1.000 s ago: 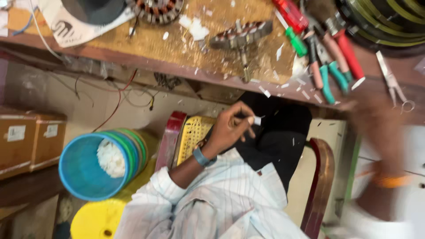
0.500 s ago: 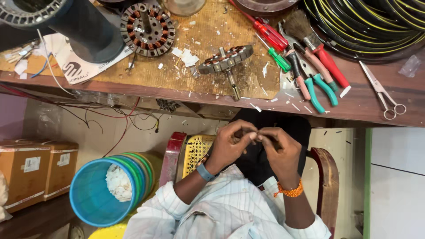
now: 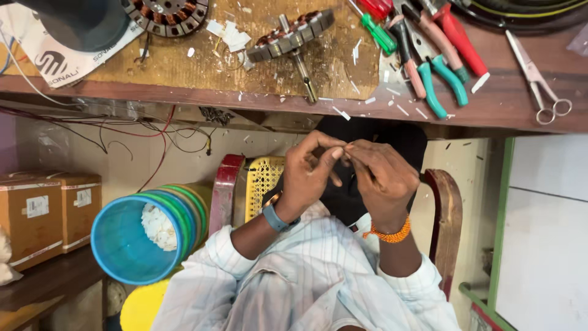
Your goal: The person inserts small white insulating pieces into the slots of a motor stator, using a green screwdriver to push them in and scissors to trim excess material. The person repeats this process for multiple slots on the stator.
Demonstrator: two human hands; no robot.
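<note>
Both hands meet just below the table's near edge: the left hand (image 3: pixel 309 175) and right hand (image 3: pixel 383 178) pinch something tiny, too small to tell, between their fingertips. Above, the worn wooden table (image 3: pixel 502 104) carries a rotor (image 3: pixel 288 38), pliers (image 3: pixel 425 61) and scissors (image 3: pixel 539 76); stacked buckets (image 3: pixel 131 239) sit lower left.

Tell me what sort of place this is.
Probably a small motor repair workshop. The wooden bench carries a wound rotor on its shaft, a stator with copper coils, and pliers. Both hands meet below the bench edge, pinching something too small to identify.
</note>
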